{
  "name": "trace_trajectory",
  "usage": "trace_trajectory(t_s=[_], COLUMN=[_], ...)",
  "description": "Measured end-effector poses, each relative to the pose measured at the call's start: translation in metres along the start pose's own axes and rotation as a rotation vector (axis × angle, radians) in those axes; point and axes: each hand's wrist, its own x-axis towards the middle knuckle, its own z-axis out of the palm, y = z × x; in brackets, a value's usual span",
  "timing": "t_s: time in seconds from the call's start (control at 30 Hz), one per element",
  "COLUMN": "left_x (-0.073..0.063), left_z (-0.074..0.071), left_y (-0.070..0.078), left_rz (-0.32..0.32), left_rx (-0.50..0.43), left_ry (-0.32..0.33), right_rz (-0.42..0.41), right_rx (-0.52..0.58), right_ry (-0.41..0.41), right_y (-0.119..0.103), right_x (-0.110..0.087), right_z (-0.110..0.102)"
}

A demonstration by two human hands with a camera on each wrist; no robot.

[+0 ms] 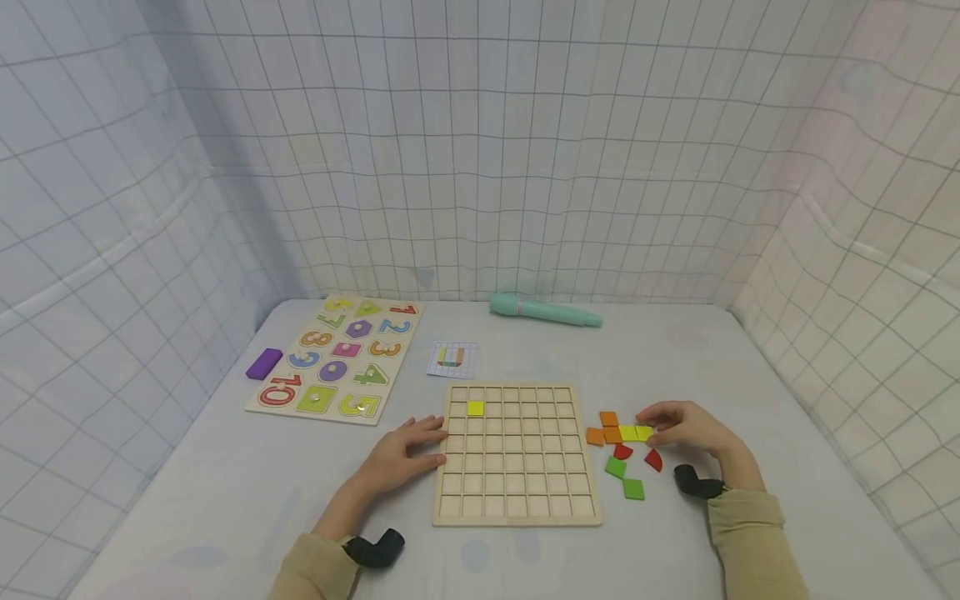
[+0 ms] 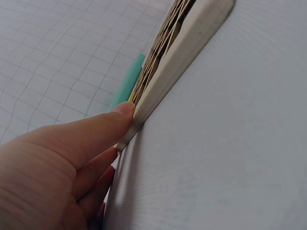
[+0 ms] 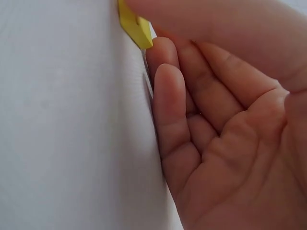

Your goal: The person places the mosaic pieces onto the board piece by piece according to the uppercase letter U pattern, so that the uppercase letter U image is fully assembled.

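My left hand [image 1: 397, 461] lies at the left edge of a wooden grid board [image 1: 517, 481], fingers extended. In the left wrist view its thumb touches the top edge of the board. One yellow square tile [image 1: 476, 408] sits in a cell of the board's second row. Right of the board, my right hand [image 1: 693, 427] holds a yellow square tile [image 3: 137, 31] between thumb and fingers, close to the table. Another yellow tile [image 1: 627, 433] lies beside it, next to several orange square tiles [image 1: 608, 418].
Two red quarter-round tiles [image 1: 654, 459] and two green tiles [image 1: 633, 489] lie nearer me. Behind the board are a small pattern card [image 1: 465, 357] and a teal pen-shaped object [image 1: 551, 312]. A number puzzle board [image 1: 390, 379] and a purple block [image 1: 264, 364] are at left.
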Motion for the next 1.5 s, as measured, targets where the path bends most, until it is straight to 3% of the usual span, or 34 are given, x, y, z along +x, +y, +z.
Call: trace_trajectory(t_s=[0.33,0.63,0.93,1.17,1.5], left_x=[-0.001,0.001,0.0,0.0,-0.001], left_z=[0.0,0.0,-0.001,0.001,0.0], left_y=[-0.001,0.0,0.001,-0.001,0.002], left_rz=[-0.007,0.024,0.029,-0.003,-0.028], left_rx=[-0.003,0.016,0.018,0.021,0.004], left_ry=[0.002,0.008,0.006,0.002,-0.005], right_rz=[0.011,0.075,0.067,0.087,-0.062], right_rx=[-0.051,-0.135,-0.164,-0.211,-0.221], right_ry=[0.026,0.103,0.204,0.225,0.222], right_y=[0.001,-0.004,0.003,-0.006,-0.039], right_x=[0.002,0.002,0.005,0.006,0.013], right_z=[0.001,0.003,0.005,0.007,0.01])
